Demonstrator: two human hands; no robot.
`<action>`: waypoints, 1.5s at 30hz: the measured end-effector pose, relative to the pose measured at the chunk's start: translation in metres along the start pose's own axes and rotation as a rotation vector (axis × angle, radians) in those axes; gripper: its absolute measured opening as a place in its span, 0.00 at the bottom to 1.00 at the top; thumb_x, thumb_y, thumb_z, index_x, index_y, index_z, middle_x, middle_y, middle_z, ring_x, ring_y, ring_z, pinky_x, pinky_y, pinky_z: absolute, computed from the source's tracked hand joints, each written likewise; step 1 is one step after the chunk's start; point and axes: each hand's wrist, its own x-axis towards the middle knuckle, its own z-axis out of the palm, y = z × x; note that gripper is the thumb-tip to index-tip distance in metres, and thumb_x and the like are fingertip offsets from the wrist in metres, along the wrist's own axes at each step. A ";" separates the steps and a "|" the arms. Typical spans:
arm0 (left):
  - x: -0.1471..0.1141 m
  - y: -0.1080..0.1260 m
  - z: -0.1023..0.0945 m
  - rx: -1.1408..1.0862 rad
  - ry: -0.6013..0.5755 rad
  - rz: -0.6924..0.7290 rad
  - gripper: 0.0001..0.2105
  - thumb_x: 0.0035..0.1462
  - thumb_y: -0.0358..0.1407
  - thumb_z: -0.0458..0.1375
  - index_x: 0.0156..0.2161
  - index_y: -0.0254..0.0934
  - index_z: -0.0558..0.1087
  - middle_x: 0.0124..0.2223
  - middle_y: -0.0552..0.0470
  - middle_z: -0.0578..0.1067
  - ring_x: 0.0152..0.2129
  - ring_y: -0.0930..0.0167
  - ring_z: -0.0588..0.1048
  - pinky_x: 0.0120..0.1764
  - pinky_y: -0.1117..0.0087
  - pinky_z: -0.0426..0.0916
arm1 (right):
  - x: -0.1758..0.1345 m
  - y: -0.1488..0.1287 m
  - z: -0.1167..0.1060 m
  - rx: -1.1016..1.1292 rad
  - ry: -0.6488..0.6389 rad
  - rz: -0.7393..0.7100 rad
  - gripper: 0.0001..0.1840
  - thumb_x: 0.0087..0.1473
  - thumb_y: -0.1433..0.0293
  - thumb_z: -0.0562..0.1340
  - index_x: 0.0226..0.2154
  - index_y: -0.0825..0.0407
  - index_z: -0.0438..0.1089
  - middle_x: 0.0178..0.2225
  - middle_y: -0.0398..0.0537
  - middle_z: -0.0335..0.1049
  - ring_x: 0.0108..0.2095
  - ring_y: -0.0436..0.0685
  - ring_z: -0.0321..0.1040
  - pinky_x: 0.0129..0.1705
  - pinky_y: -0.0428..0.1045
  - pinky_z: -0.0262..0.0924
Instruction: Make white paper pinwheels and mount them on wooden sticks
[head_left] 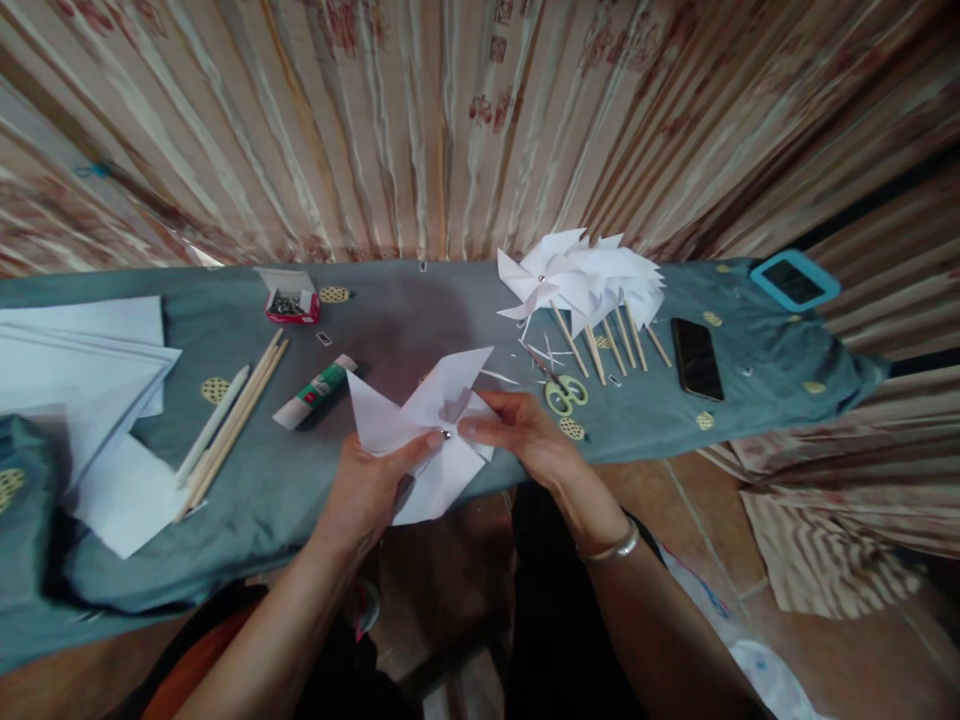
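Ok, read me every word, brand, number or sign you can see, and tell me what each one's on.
No text is legible.
Green-and-white tube: label marks, too blurred to read.
Red box: possible print, too small to read.
Curtain: red printed motifs, no readable words.
Held paper pinwheel: no writing visible.

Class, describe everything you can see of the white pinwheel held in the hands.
The pinwheel looks like plain white paper, with pointed blades around a small, shiny, metal-looking pin head at its centre. It is held up at the near edge of the grey-covered table. The left hand grips its left side; the right hand pinches it just right of the pin head.
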 end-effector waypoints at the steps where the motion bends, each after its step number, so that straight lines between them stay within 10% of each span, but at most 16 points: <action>1: 0.000 -0.001 -0.001 0.010 -0.010 -0.007 0.20 0.31 0.33 0.74 0.35 0.30 0.79 0.33 0.45 0.82 0.26 0.67 0.79 0.33 0.69 0.75 | 0.000 -0.001 -0.001 0.006 -0.011 0.017 0.14 0.39 0.62 0.72 0.30 0.53 0.78 0.26 0.41 0.75 0.25 0.50 0.66 0.31 0.47 0.64; 45: 0.004 -0.002 -0.003 0.438 0.061 0.106 0.11 0.34 0.39 0.70 0.25 0.37 0.77 0.27 0.50 0.80 0.23 0.65 0.77 0.29 0.67 0.74 | -0.001 0.008 0.000 -0.116 0.063 0.016 0.11 0.38 0.65 0.70 0.29 0.52 0.77 0.25 0.41 0.76 0.25 0.52 0.68 0.31 0.48 0.62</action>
